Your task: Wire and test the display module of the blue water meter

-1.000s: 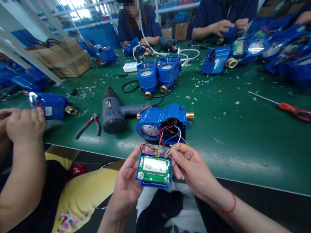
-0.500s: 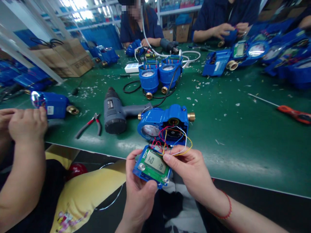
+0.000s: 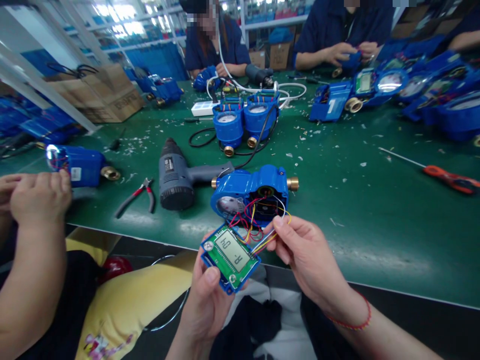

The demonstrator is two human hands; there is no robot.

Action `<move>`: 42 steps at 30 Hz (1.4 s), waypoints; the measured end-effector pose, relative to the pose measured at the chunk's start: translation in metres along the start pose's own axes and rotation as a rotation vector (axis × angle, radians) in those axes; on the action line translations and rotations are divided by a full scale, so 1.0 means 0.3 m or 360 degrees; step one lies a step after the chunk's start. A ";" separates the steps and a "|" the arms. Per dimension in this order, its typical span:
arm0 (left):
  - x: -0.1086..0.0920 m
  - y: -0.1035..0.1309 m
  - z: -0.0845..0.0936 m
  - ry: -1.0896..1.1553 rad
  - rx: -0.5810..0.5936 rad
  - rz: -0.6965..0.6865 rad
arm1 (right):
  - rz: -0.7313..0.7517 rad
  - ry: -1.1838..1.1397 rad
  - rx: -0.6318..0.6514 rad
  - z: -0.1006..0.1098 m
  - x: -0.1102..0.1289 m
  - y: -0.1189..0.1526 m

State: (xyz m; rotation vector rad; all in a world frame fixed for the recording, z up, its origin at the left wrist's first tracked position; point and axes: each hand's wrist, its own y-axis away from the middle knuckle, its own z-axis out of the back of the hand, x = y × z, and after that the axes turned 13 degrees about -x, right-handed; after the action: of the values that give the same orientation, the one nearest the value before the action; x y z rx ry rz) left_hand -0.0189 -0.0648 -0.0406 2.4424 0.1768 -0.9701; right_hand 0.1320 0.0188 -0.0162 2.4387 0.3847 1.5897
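In my left hand (image 3: pixel 208 295) lies a blue-cased display module (image 3: pixel 230 257), a green circuit board with a lit LCD, held tilted off the table's front edge. My right hand (image 3: pixel 300 245) pinches a bundle of white, blue and yellow wires (image 3: pixel 270 237) that comes off the board's right side. Behind the module, a blue water meter (image 3: pixel 243 190) with brass ends rests on the table, its housing open toward me. Red and yellow wires (image 3: pixel 243 220) run between the board and that housing. The far ends of the pinched wires are partly hidden by my fingers.
A grey heat gun (image 3: pixel 176 175) and red-grey cutters (image 3: pixel 138 196) lie left of the meter. Two blue meters (image 3: pixel 228 127) stand behind, near a white power strip (image 3: pixel 204 108). An orange screwdriver (image 3: pixel 446 176) lies right. A co-worker's hands (image 3: pixel 41 195) are at the left; others sit opposite.
My right hand has left the board's edge and moved right, now gathering the wires in a pinch. The display module has shifted slightly left and turned in my left hand.
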 end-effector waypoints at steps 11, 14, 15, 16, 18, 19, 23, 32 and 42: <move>-0.010 -0.006 -0.006 0.0016 0.0077 0.0028 | 0.0088 0.0245 0.0308 0.003 0.005 0.025; -0.008 -0.005 -0.006 0.0026 0.0050 0.0048 | -0.0021 0.0290 0.0268 0.002 -0.006 0.029; -0.008 -0.005 -0.007 0.0034 0.0046 0.0058 | -0.0056 0.0286 0.0261 0.003 -0.010 0.029; -0.007 -0.005 -0.009 0.0040 0.0044 0.0071 | -0.0080 0.0280 0.0261 0.003 -0.014 0.028; -0.005 -0.005 -0.013 0.0058 0.0056 0.0089 | -0.0099 0.0263 0.0272 0.002 -0.021 0.027; -0.004 -0.005 -0.014 0.0063 0.0071 0.0099 | -0.0099 0.0252 0.0270 0.002 -0.024 0.026; -0.001 -0.006 -0.007 0.0091 0.0125 0.0117 | -0.0077 0.0197 0.0221 0.005 -0.031 0.026; -0.013 0.005 -0.026 0.0090 -0.0061 0.0111 | -0.0057 0.0200 0.0496 0.026 -0.001 0.016; -0.001 0.021 -0.037 -0.0002 -0.0160 0.0070 | -0.0063 0.0216 0.0379 0.023 -0.006 0.032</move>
State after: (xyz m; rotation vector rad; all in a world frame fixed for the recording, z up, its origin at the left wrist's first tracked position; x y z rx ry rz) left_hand -0.0105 -0.0647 -0.0311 2.3444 0.1669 -0.9215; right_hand 0.1387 0.0090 -0.0177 2.4785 0.6769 1.7905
